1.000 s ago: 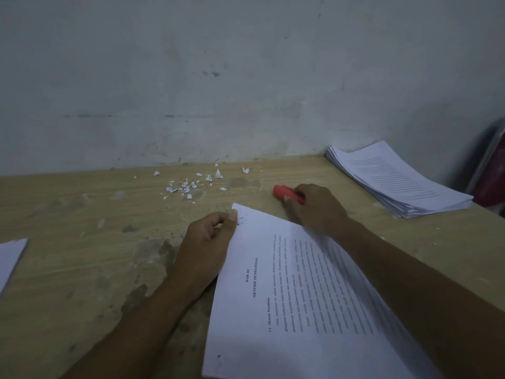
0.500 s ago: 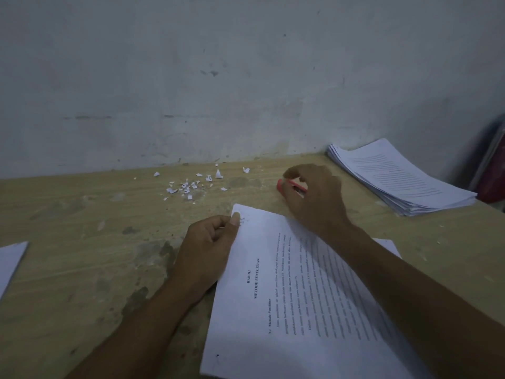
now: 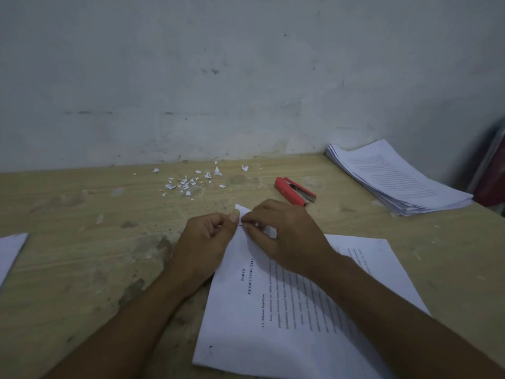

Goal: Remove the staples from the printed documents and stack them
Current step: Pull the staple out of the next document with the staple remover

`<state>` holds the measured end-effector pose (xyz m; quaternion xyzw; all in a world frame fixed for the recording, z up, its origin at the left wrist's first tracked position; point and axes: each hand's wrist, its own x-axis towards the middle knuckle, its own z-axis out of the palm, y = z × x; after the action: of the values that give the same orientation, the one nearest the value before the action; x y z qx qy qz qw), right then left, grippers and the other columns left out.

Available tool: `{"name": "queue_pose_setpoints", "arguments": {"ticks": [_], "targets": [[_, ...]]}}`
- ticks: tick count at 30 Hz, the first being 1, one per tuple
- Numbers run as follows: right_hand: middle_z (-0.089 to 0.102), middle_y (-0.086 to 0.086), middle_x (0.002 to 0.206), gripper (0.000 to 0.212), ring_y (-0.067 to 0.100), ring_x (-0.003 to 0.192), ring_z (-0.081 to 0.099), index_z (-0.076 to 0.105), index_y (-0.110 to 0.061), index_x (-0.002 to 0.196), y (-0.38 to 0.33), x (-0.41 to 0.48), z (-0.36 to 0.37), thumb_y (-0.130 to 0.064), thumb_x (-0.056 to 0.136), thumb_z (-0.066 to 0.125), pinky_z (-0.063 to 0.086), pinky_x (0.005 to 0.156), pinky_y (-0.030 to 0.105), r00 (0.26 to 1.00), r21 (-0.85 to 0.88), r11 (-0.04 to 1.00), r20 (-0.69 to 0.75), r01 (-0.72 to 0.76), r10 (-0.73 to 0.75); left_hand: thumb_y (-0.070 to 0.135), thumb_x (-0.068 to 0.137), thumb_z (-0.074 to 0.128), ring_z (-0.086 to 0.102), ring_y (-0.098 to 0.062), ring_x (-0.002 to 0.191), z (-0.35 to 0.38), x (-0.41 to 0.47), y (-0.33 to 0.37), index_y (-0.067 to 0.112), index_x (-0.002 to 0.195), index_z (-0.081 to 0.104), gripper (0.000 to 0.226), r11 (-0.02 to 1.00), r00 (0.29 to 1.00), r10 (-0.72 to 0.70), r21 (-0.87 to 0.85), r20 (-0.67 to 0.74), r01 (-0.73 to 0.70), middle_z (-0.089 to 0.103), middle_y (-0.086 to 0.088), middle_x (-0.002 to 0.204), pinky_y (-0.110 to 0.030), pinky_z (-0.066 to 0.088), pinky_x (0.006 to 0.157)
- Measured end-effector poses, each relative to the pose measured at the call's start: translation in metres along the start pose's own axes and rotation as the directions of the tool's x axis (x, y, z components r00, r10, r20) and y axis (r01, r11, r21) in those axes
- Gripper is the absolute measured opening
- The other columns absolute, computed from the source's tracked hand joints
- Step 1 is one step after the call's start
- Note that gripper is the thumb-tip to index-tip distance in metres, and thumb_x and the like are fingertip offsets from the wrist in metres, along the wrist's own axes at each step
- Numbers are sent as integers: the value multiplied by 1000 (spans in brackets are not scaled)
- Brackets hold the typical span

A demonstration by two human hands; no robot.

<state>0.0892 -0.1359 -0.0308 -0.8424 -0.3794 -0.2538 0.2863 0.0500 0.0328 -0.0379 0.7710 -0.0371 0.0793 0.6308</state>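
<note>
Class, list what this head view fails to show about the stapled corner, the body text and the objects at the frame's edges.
1. Staple: hidden by both hands, left hand and right hand, pinching the document corner.
2. Body text: too small and blurred; only headings read.
3. Sheet: cut off by the left edge.
4. Dark red object: cut off by the right edge, dim.
5. Stapler: contents too small to see.

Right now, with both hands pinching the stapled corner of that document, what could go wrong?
1. Both hands, left and right, pinch the corner of the document; pulling may tear it, as the paper scraps by the wall suggest.
2. The red stapler lies unused, so bare fingers may get pricked.
3. A freed staple could be lost among those scraps.
</note>
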Motion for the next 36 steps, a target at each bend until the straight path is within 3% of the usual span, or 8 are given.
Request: {"name": "queue_pose_setpoints", "arguments": {"ticks": [8, 12, 15, 18, 21, 24, 27, 36], "targets": [[61, 2, 74, 23, 23, 56, 58, 70, -10, 84, -8, -3, 0, -23, 91, 51, 47, 44, 38, 993, -197, 973, 20, 121, -119, 24, 97, 54, 65, -5, 54, 3, -5, 4, 24, 66, 70, 35, 999, 998, 48, 22, 26, -49, 71, 6, 62, -16, 48, 53], [59, 5, 73, 27, 23, 56, 56, 67, -9, 83, -9, -6, 4, -25, 92, 48, 46, 46, 37, 992, -206, 971, 57, 118, -108, 30, 97, 55, 69, -9, 61, 2, -2, 0, 20, 74, 71, 30, 992, 999, 50, 121, -23, -46, 74, 5, 69, -26, 54, 59], [61, 2, 79, 20, 18, 66, 57, 65, -10, 85, -7, -7, 2, -25, 90, 53, 48, 56, 30, 997, -73, 997, 81, 23, -17, 33, 97, 54, 71, -14, 67, 2, 1, -3, 16, 85, 74, 30, 993, 999, -2, 117, -45, 7, 76, 0, 76, -37, 57, 67], [65, -2, 81, 8, 9, 75, 58, 66, -10, 85, -2, -8, -4, -16, 87, 62, 43, 63, 11, 990, 118, 984, 50, -133, 128, 35, 98, 53, 71, -13, 68, 3, 1, -4, 19, 89, 74, 28, 992, 997, -33, 120, -72, 41, 76, 2, 78, -36, 56, 67], [67, -4, 78, 7, 9, 77, 62, 67, -12, 84, 5, -5, -8, -9, 89, 63, 43, 65, 8, 966, 218, 942, 9, -254, 259, 38, 97, 53, 70, -9, 71, 4, 2, -3, 22, 92, 73, 26, 989, 995, -33, 138, -89, 45, 76, 4, 81, -25, 53, 63], [64, -7, 71, 13, 11, 70, 63, 65, -17, 81, 15, 12, -8, -10, 93, 62, 46, 64, 15, 923, 241, 895, 3, -374, 385, 39, 97, 54, 69, -7, 68, 4, 1, -2, 23, 94, 70, 23, 987, 995, -47, 148, -83, 59, 75, 4, 80, -12, 45, 53], [65, -4, 74, 15, 16, 72, 64, 66, -16, 84, 29, 45, -2, -18, 95, 57, 43, 63, 18, 892, 65, 894, 121, -444, 435, 37, 97, 55, 70, -12, 68, 3, 1, -1, 22, 94, 69, 21, 987, 995, -50, 148, -86, 62, 76, 2, 77, -21, 50, 58], [73, 17, 98, 26, 26, 84, 69, 72, 6, 96, 52, 140, 49, -12, 99, 53, 52, 79, 31, 861, -40, 938, 384, -345, 333, 38, 96, 55, 69, -8, 64, 3, 3, -4, 20, 91, 72, 25, 986, 995, -49, 153, -89, 62, 75, 4, 71, -19, 50, 56]]}}
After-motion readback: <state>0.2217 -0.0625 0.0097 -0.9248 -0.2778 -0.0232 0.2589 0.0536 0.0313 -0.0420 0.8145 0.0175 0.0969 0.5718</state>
